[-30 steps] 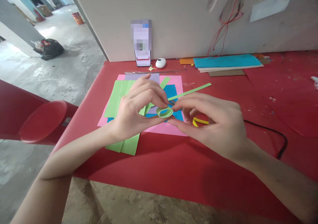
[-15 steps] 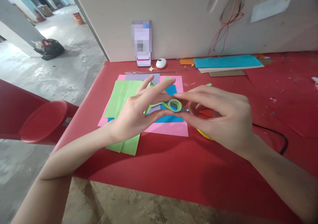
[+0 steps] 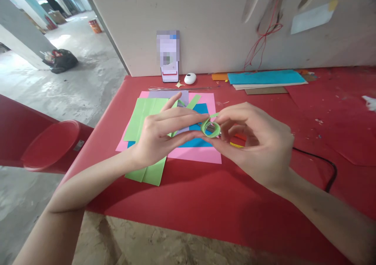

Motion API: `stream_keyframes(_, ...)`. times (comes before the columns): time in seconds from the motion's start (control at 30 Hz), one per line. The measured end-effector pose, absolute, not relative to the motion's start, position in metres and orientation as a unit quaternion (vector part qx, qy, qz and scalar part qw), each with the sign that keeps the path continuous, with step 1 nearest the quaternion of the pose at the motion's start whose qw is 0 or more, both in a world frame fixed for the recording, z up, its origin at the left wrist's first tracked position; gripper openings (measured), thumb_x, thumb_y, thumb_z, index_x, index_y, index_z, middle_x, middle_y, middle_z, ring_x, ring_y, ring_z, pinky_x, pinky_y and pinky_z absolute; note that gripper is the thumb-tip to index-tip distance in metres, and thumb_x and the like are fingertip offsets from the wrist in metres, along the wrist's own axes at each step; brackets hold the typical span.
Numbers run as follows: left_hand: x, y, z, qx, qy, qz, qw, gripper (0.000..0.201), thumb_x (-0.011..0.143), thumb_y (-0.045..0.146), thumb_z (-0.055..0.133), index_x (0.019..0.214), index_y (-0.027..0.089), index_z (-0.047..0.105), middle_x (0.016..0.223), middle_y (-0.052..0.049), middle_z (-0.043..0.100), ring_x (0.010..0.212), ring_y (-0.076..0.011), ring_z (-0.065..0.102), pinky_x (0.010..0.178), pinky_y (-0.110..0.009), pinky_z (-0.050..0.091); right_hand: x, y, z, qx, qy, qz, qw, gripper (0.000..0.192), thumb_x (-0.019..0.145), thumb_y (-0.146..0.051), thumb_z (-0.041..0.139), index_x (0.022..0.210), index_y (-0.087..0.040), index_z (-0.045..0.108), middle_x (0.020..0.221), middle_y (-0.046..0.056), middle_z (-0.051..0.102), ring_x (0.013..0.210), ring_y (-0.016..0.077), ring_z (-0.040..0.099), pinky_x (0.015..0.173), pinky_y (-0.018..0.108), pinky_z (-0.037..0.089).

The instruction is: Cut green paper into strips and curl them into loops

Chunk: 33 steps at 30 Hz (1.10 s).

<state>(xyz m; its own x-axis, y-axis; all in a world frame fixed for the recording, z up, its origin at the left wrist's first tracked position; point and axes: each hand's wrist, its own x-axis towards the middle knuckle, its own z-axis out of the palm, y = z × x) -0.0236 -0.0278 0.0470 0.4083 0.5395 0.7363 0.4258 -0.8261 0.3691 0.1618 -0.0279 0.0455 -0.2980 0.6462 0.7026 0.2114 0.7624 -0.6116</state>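
Note:
A strip of light green paper, curled into a small ring (image 3: 217,132), is held up over the table between my two hands. My left hand (image 3: 160,134) pinches its left side between thumb and fingers, the little finger raised. On the other side my right hand (image 3: 258,143) grips it with thumb and forefinger, the other fingers curled. Below lie folded light green sheets (image 3: 147,118), a blue sheet (image 3: 190,141), a purple sheet (image 3: 169,94) and a pink sheet (image 3: 202,155). A tool with a red and yellow handle (image 3: 236,144) is mostly hidden behind my right hand.
Along the back of the red table (image 3: 188,202) are a phone (image 3: 170,75), a white rounded object (image 3: 190,78), thin wires (image 3: 182,89) and a blue folded stack (image 3: 264,77). A black cable (image 3: 320,158) runs at right. A red bin (image 3: 53,143) stands left.
The green strip is now wound into a rounder ring, with a loose end showing above it near my right fingers. My left fingers have come down closer to the ring. The view has shifted slightly.

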Motion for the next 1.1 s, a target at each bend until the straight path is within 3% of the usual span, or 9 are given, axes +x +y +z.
stream_keyframes(0.3, -0.0237, -0.0258, 0.0497, 0.859, 0.250, 0.441, 0.066, 0.016, 0.083, 0.024, 0.060, 0.097, 0.019, 0.066, 0.089, -0.002, 0.071, 0.084, -0.0119, 0.067, 0.107, -0.041, 0.040, 0.1648, -0.0300, 0.0480, -0.282, -0.790, 0.208, 0.503, 0.018, 0.074, -0.013, 0.068, 0.082, -0.024, 0.056, 0.079, 0.001, 0.061, 0.058, 0.0104, 0.053, 0.046, 0.025, 0.048)
stream_keyframes(0.53, -0.0266, -0.0263, 0.0515, 0.844, 0.267, 0.458, 0.085, 0.012, 0.086, 0.024, 0.056, 0.087, 0.025, 0.068, 0.082, 0.003, 0.072, 0.076, -0.0110, 0.068, 0.110, -0.045, 0.036, 0.1680, -0.0287, 0.0529, -0.251, -0.819, 0.143, 0.495, 0.019, 0.075, -0.016, 0.067, 0.087, -0.027, 0.059, 0.083, 0.001, 0.066, 0.060, 0.0118, 0.057, 0.047, 0.026, 0.050)
stream_keyframes(0.63, -0.0261, -0.0250, 0.0473, 0.829, 0.259, 0.487, 0.096, 0.014, 0.082, 0.027, 0.062, 0.094, 0.027, 0.067, 0.084, 0.003, 0.072, 0.075, -0.0126, 0.068, 0.110, -0.048, 0.035, 0.1684, -0.0286, 0.0546, -0.247, -0.817, 0.105, 0.510, 0.017, 0.076, -0.015, 0.067, 0.086, -0.026, 0.060, 0.082, 0.002, 0.068, 0.056, 0.0102, 0.057, 0.046, 0.024, 0.050)
stream_keyframes(0.8, -0.0237, -0.0261, 0.0428, 0.818, 0.273, 0.494, 0.113, 0.030, 0.080, 0.028, 0.064, 0.109, 0.025, 0.062, 0.091, 0.000, 0.072, 0.078, -0.0141, 0.069, 0.106, -0.048, 0.041, 0.1665, -0.0288, 0.0519, -0.262, -0.805, 0.145, 0.513, 0.015, 0.076, -0.018, 0.067, 0.087, -0.026, 0.060, 0.079, 0.001, 0.066, 0.058, 0.0116, 0.058, 0.041, 0.025, 0.048)
stream_keyframes(0.97, -0.0234, -0.0279, 0.0444, 0.808, 0.293, 0.488, 0.151, 0.020, 0.087, 0.030, 0.054, 0.102, 0.026, 0.067, 0.094, 0.001, 0.072, 0.084, -0.0148, 0.069, 0.103, -0.045, 0.045, 0.1665, -0.0297, 0.0514, -0.275, -0.798, 0.169, 0.508, 0.017, 0.076, -0.017, 0.067, 0.087, -0.028, 0.058, 0.083, 0.000, 0.066, 0.062, 0.0125, 0.059, 0.048, 0.027, 0.053)
stream_keyframes(1.1, -0.0237, -0.0256, 0.0458, 0.774, 0.288, 0.525, 0.207, 0.014, 0.080, 0.032, 0.064, 0.092, 0.028, 0.070, 0.094, 0.002, 0.072, 0.091, -0.0176, 0.067, 0.099, -0.045, 0.048, 0.1666, -0.0288, 0.0519, -0.281, -0.799, 0.164, 0.506, 0.018, 0.077, -0.015, 0.066, 0.087, -0.028, 0.059, 0.082, 0.000, 0.067, 0.056, 0.0109, 0.058, 0.044, 0.025, 0.050)
